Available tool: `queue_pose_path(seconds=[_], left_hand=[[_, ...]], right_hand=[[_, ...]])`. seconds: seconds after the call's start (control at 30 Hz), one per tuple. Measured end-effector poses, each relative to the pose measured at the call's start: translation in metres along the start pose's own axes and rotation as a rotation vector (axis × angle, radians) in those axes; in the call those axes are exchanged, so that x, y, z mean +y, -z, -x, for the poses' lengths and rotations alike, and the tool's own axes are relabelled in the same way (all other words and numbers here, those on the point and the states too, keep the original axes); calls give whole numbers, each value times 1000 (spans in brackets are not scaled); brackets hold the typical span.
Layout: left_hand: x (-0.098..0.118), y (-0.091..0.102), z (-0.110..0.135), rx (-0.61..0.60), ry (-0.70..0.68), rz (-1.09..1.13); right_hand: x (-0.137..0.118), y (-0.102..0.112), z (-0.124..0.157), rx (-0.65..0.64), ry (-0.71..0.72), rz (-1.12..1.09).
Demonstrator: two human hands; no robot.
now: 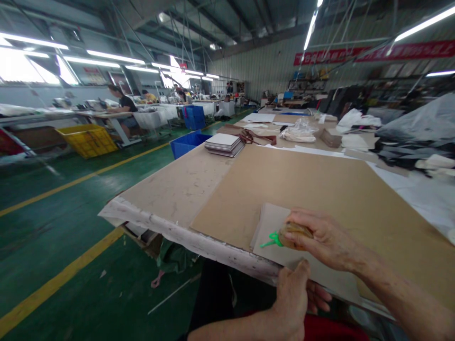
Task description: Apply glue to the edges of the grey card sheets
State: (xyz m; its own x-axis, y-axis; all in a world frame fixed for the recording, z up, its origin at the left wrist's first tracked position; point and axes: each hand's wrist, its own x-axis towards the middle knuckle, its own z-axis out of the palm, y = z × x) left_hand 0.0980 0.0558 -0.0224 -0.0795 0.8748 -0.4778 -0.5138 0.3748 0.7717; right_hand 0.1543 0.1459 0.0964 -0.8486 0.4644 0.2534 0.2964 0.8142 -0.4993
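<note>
My right hand (322, 237) is closed around a small amber glue bottle (293, 235) with a green nozzle (270, 241) that points left over a stack of grey card sheets (273, 222). The sheets lie at the near edge of a large brown board (320, 189) on the table. My left hand (295, 296) rests at the table's near edge, thumb on top of the grey sheets and fingers curled under them.
A pile of white-topped boards (224, 143) and brown straps (254, 137) lie further along the table. A blue bin (186, 143) stands beside it, a yellow crate (88, 139) across the green aisle. People sit at far benches (122, 106). Dark fabric and bags (415, 137) crowd the right.
</note>
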Motion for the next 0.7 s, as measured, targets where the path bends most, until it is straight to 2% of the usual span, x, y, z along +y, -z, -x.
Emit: queue_pose_path(seconds=[0.23,0.53,0.7], left_hand=[[2,-1,2,12,0,-13],[6,-1,4,12,10,-1],[3,-1,2,1,2,3]], right_hand=[[-2,0,-3,-25,24,10],[-5,0,-5,-53,-11,-39],[-4,1,-8,-31,-11,-18]])
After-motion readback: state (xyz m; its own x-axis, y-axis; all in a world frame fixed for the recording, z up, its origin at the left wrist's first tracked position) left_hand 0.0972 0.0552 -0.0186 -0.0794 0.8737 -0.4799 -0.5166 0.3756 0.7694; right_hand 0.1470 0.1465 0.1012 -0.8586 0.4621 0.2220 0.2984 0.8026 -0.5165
